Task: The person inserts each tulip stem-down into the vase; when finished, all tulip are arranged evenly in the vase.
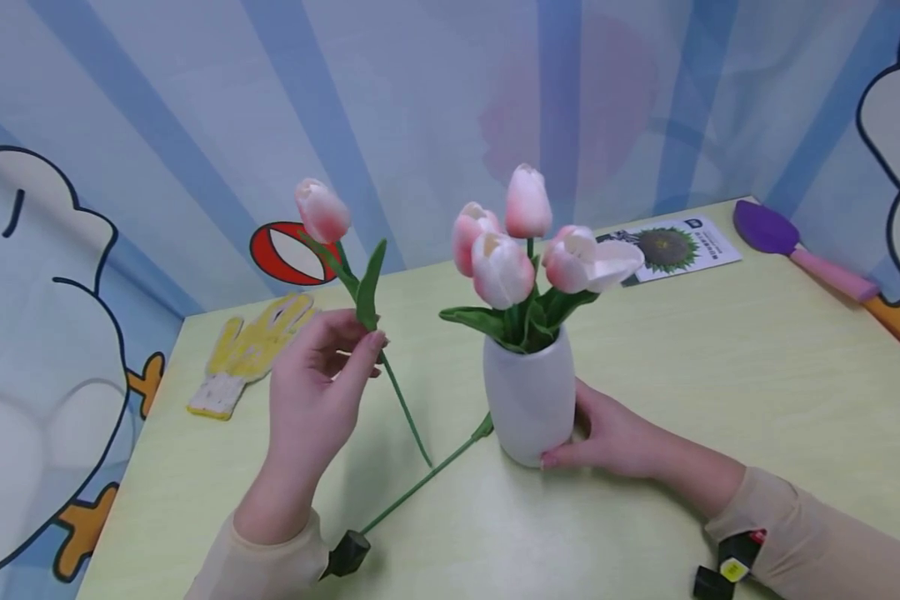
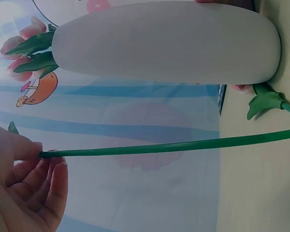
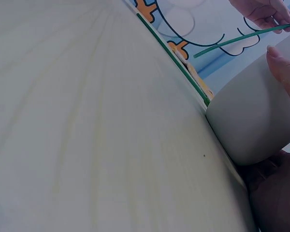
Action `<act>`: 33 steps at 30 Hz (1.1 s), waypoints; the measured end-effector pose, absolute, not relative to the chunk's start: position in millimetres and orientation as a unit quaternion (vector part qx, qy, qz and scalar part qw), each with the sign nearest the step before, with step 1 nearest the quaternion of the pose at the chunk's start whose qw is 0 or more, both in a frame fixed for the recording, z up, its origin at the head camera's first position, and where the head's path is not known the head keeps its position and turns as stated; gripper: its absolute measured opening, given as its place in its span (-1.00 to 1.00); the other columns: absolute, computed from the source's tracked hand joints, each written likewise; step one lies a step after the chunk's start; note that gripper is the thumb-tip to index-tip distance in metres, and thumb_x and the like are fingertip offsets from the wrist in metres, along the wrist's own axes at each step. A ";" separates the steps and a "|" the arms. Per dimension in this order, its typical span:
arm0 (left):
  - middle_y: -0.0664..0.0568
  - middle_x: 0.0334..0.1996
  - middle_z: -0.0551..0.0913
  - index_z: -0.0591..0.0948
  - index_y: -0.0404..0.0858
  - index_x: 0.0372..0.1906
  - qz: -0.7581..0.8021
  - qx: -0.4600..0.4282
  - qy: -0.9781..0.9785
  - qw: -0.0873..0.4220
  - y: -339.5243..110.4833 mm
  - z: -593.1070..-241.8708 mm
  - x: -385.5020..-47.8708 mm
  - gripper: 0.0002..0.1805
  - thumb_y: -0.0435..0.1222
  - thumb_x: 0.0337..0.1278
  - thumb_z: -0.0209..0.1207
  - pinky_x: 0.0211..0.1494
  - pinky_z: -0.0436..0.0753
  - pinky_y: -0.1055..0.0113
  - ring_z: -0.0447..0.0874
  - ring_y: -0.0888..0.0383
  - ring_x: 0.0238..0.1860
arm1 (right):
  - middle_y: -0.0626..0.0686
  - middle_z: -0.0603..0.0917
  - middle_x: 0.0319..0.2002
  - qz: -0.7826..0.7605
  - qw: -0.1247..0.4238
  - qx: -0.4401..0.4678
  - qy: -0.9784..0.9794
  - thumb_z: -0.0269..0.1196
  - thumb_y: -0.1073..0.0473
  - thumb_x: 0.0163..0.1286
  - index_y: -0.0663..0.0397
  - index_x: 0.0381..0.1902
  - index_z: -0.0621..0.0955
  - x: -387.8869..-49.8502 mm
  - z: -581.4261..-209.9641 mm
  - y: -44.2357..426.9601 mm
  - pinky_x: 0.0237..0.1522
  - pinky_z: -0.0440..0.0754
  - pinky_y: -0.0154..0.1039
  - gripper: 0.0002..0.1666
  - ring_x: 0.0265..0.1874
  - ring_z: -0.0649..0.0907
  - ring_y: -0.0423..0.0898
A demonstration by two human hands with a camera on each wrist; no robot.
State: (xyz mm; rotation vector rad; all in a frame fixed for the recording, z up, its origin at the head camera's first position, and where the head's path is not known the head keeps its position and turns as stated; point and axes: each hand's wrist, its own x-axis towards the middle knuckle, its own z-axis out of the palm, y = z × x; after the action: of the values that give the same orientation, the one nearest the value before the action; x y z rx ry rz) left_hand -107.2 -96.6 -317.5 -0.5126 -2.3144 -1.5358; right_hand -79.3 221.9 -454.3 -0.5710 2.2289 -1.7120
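Note:
My left hand [image 1: 317,396] pinches an artificial pink-and-white tulip [image 1: 322,212] by its green stem, just under the leaves. The bloom points up, and the stem slants down to the right, left of a white vase [image 1: 528,400]. In the left wrist view the bare stem [image 2: 174,147] runs out from thumb and fingers. Several pink tulips [image 1: 502,271] stand in the upright vase. Low on the vase's right side, my right hand [image 1: 615,433] grips it, thumb in front; the other fingers are partly hidden behind. Another tulip's stem [image 1: 423,481] lies on the table, its bloom hidden by the vase.
A yellow-and-white work glove [image 1: 251,354] lies at the back left of the pale table [image 1: 682,367]. Toward the back right are a card with a sunflower picture [image 1: 678,248] and a purple shovel with a pink handle [image 1: 768,227]. A patterned cloth backdrop rises behind.

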 end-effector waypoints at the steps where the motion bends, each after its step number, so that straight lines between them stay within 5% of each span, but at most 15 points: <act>1: -0.03 -0.23 0.77 0.67 -0.30 -0.01 -0.539 -0.183 -0.806 0.160 -96.7 -316.9 -107.0 -0.81 -0.43 0.33 0.31 -0.24 0.81 0.33 0.77 0.14 -0.28 | 0.07 0.45 0.42 -0.591 0.136 -0.197 0.770 0.59 0.09 0.16 -0.13 0.54 0.23 -79.3 -454.2 222.0 0.45 0.29 0.29 0.10 0.40 0.45 0.17; 33: -0.09 -0.36 0.78 0.54 -0.65 -0.09 -0.672 -0.282 -0.647 0.223 -93.1 -281.3 -91.9 -0.81 -0.63 0.24 0.23 -0.24 0.81 0.32 0.78 0.11 -0.46 | 0.08 0.49 0.39 -0.583 0.130 -0.187 0.780 0.61 0.07 0.12 -0.02 0.53 0.25 -77.5 -454.0 221.6 0.45 0.31 0.28 0.12 0.38 0.47 0.16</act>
State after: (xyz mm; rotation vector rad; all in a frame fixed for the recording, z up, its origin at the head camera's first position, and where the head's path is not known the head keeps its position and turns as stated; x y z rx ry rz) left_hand -91.9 -93.1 -281.3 -0.7785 -1.7874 -1.8574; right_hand -77.5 221.6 -454.0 -0.5420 2.2662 -1.6937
